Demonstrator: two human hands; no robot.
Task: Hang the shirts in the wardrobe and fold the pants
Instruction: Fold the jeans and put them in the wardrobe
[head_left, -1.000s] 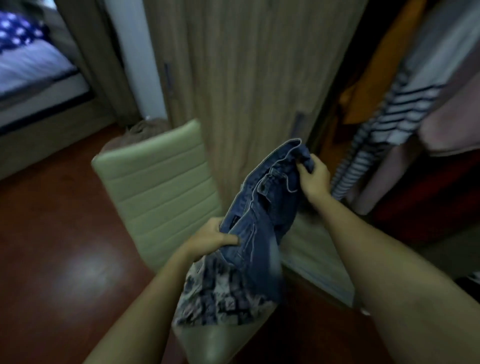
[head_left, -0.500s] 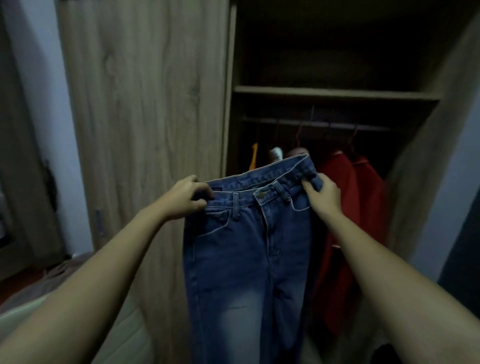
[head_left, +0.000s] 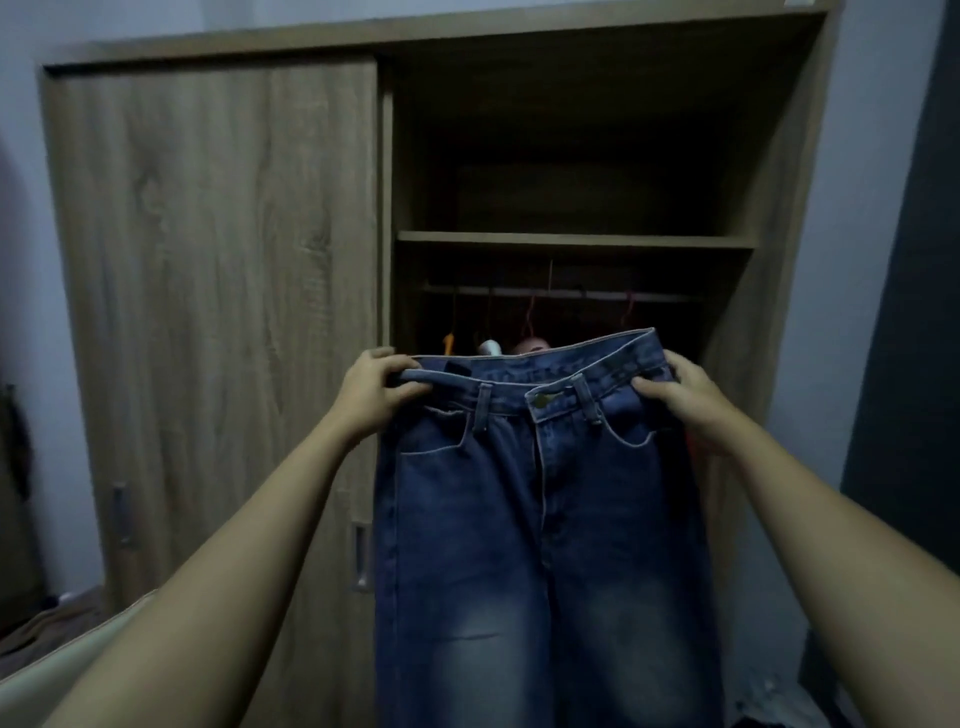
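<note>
A pair of blue jeans (head_left: 540, 519) hangs full length in front of me, front side facing me, waistband stretched flat. My left hand (head_left: 376, 392) grips the waistband's left end and my right hand (head_left: 685, 397) grips its right end. Behind the jeans stands the wooden wardrobe (head_left: 208, 260), its right half open. Inside, a hanging rail (head_left: 561, 293) carries several hangers; only the tops of the hung clothes (head_left: 530, 345) show above the waistband.
The wardrobe's sliding door (head_left: 218, 332) covers its left half, and a shelf (head_left: 571, 240) runs above the rail. A pale cushioned chair back (head_left: 62, 665) sits at lower left. A dark panel (head_left: 914, 364) lines the right wall.
The jeans went from bunched over the chair to lifted and spread by the waistband. My view rose from the floor to the whole wardrobe front, and my hands moved further apart.
</note>
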